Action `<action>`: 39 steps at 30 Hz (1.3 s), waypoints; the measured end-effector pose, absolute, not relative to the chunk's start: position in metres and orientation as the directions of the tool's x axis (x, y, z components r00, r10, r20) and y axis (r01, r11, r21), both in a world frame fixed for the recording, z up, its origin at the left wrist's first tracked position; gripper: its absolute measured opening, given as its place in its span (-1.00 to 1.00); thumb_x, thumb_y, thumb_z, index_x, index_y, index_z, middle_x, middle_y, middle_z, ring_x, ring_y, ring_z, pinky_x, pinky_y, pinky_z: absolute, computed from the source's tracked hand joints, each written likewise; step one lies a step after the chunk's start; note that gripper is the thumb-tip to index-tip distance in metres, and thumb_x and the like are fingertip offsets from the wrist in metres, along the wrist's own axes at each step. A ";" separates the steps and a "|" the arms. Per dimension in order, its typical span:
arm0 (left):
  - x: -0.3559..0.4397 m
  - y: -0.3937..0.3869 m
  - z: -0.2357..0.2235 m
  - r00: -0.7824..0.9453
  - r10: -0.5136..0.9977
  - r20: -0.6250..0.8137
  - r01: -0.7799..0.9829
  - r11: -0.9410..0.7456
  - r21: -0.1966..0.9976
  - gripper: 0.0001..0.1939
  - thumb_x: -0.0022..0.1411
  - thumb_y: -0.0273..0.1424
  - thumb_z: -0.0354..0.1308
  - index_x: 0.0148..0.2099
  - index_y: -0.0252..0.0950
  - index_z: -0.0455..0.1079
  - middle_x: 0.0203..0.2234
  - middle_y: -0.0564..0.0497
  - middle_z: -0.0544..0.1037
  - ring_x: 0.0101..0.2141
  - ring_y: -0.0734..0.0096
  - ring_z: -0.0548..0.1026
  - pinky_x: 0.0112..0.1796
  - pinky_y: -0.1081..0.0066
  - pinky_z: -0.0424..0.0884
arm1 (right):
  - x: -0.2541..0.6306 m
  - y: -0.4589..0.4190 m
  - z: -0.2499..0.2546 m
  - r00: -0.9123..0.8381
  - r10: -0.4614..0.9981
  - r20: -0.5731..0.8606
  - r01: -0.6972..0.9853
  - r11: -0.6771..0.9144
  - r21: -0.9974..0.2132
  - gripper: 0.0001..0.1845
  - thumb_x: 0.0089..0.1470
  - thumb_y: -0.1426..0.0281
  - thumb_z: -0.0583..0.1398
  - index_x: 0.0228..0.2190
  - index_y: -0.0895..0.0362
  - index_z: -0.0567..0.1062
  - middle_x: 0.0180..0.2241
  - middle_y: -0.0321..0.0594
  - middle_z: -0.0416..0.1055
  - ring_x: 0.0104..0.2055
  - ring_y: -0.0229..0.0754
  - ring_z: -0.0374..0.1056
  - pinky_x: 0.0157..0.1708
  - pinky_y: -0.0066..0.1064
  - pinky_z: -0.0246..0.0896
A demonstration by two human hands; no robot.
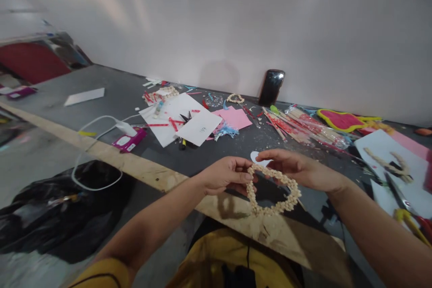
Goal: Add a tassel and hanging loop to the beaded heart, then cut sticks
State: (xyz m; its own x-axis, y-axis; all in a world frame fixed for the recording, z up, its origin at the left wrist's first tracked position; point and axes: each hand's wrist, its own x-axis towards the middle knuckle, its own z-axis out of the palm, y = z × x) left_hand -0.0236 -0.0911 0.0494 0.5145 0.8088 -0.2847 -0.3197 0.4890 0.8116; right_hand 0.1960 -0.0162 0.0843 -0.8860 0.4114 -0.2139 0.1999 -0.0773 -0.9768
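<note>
A heart-shaped ring covered in small beige pieces point(274, 210) is held upright above the table's front edge. My left hand point(227, 174) pinches its upper left side between thumb and fingers. My right hand point(297, 166) is at the ring's top right, its fingers bent over a small white paper cutout point(255, 156) that shows behind the ring's top. The cutout's lower part is hidden by the fingers and the ring, and so is the tip of my right thumb.
White sheets point(199, 128), pink paper point(238, 117) and pliers point(185, 118) lie ahead. A phone point(272, 87) leans against the wall panel. Wrapped sticks point(303, 128) and scissors point(401, 195) are to the right. A purple-white power strip point(130, 139) with a white cable lies left, above a black bag point(74, 216).
</note>
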 end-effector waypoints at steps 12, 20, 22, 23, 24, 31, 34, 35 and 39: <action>-0.041 -0.089 0.035 0.088 0.950 -0.300 -0.208 0.312 0.927 -0.67 -0.05 -0.34 0.32 -0.25 -0.34 0.32 -0.39 0.00 0.41 -0.38 0.45 0.43 -0.49 0.48 0.48 | 0.222 -0.028 0.062 -0.615 0.744 -0.260 0.488 0.100 -0.867 -0.57 0.02 0.15 0.14 -0.11 0.11 0.38 -0.20 -0.12 0.39 -0.37 -0.21 0.33 -0.41 -0.31 0.29; -0.045 -0.088 0.038 0.090 0.951 -0.297 -0.432 0.306 0.848 -0.72 0.01 -0.40 0.29 -0.21 -0.33 0.34 -0.36 0.02 0.45 -0.51 0.61 0.42 -0.55 0.58 0.45 | 0.191 -0.077 0.044 -0.529 0.821 -0.215 0.432 0.042 -0.901 -0.60 -0.01 0.22 0.18 -0.11 0.05 0.32 -0.10 -0.12 0.37 -0.22 -0.15 0.33 -0.23 -0.26 0.28; -0.040 -0.088 0.042 0.108 0.950 -0.294 -0.482 0.309 0.820 -0.74 0.02 -0.43 0.28 -0.22 -0.33 0.34 -0.36 0.04 0.46 -0.54 0.63 0.42 -0.56 0.58 0.45 | 0.177 -0.088 0.037 -0.506 0.835 -0.217 0.284 -0.076 -0.956 -0.57 -0.06 0.24 0.23 -0.13 0.06 0.33 -0.11 -0.14 0.37 -0.13 -0.14 0.32 -0.13 -0.25 0.25; -0.037 -0.088 0.044 0.111 0.949 -0.295 -0.500 0.310 0.809 -0.74 0.02 -0.43 0.28 -0.23 -0.33 0.33 -0.36 0.04 0.46 -0.54 0.63 0.43 -0.56 0.58 0.45 | 0.171 -0.092 0.033 -0.479 0.851 -0.215 0.187 -0.140 -0.972 -0.56 -0.09 0.24 0.26 -0.14 0.07 0.33 -0.12 -0.15 0.38 -0.11 -0.14 0.31 -0.11 -0.26 0.23; -0.035 -0.089 0.045 0.113 0.948 -0.296 -0.513 0.311 0.800 -0.75 0.02 -0.44 0.28 -0.23 -0.33 0.33 -0.37 0.05 0.47 -0.54 0.63 0.43 -0.56 0.58 0.46 | 0.166 -0.096 0.030 -0.448 0.867 -0.218 0.092 -0.198 -0.976 -0.56 -0.10 0.24 0.27 -0.16 0.07 0.34 -0.15 -0.16 0.40 -0.10 -0.15 0.31 -0.10 -0.28 0.22; -0.024 -0.091 0.040 0.111 0.940 -0.322 -0.561 0.327 0.760 -0.76 0.03 -0.47 0.27 -0.24 -0.33 0.32 -0.38 0.05 0.47 -0.51 0.59 0.46 -0.55 0.56 0.47 | 0.163 -0.108 0.020 -0.249 0.937 -0.247 -0.146 -0.288 -0.946 -0.71 -0.13 0.24 0.31 -0.33 0.08 0.44 -0.36 -0.29 0.44 -0.30 -0.30 0.33 -0.26 -0.47 0.19; -0.020 -0.092 0.036 0.108 0.941 -0.320 -0.569 0.322 0.756 -0.76 0.03 -0.48 0.27 -0.24 -0.33 0.31 -0.37 0.05 0.47 -0.49 0.58 0.46 -0.53 0.55 0.48 | 0.166 -0.108 0.021 -0.175 0.955 -0.240 -0.120 -0.263 -0.957 -0.70 -0.15 0.23 0.32 -0.33 0.08 0.46 -0.38 -0.31 0.42 -0.37 -0.32 0.30 -0.32 -0.48 0.18; -0.018 -0.092 0.034 0.100 0.945 -0.312 -0.572 0.312 0.759 -0.76 0.02 -0.48 0.27 -0.24 -0.32 0.30 -0.37 0.05 0.47 -0.47 0.57 0.47 -0.52 0.55 0.48 | 0.167 -0.108 0.022 -0.150 0.961 -0.232 -0.093 -0.247 -0.964 -0.70 -0.14 0.23 0.32 -0.34 0.09 0.46 -0.39 -0.31 0.42 -0.39 -0.32 0.28 -0.33 -0.48 0.17; -0.013 -0.094 0.030 0.102 0.953 -0.284 -0.584 0.289 0.759 -0.75 0.01 -0.48 0.28 -0.28 -0.32 0.27 -0.37 0.06 0.47 -0.41 0.53 0.48 -0.43 0.51 0.48 | 0.169 -0.108 0.025 -0.074 0.978 -0.194 0.020 -0.193 -0.981 -0.72 -0.10 0.20 0.28 -0.37 0.12 0.45 -0.45 -0.31 0.38 -0.43 -0.32 0.24 -0.37 -0.48 0.15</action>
